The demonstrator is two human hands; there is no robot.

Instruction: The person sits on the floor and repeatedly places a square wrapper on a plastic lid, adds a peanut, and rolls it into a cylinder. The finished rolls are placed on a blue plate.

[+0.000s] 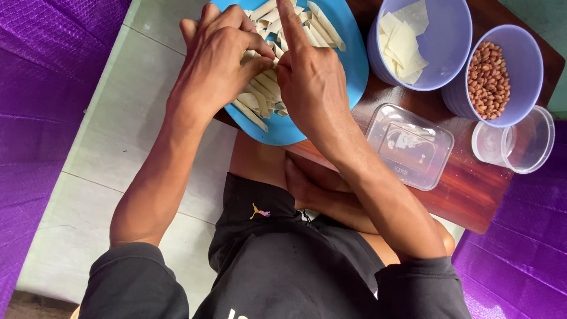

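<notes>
While both hands meet over the blue plate (354,65), the left hand (218,65) and right hand (310,82) pinch one pale rolled wrapper (264,64) between fingertips, its long axis running away from the body.

- The blue plate (348,65) is cut off by the top edge.
- The left hand (215,65) and right hand (310,82) hide whatever their fingertips pinch.
- The bench (466,189) runs beyond the frame's top.

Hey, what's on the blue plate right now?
The blue plate holds a pile of pale rolled pastry sticks. Both hands, left hand and right hand, cover the pile's middle, hiding what lies beneath.
</notes>
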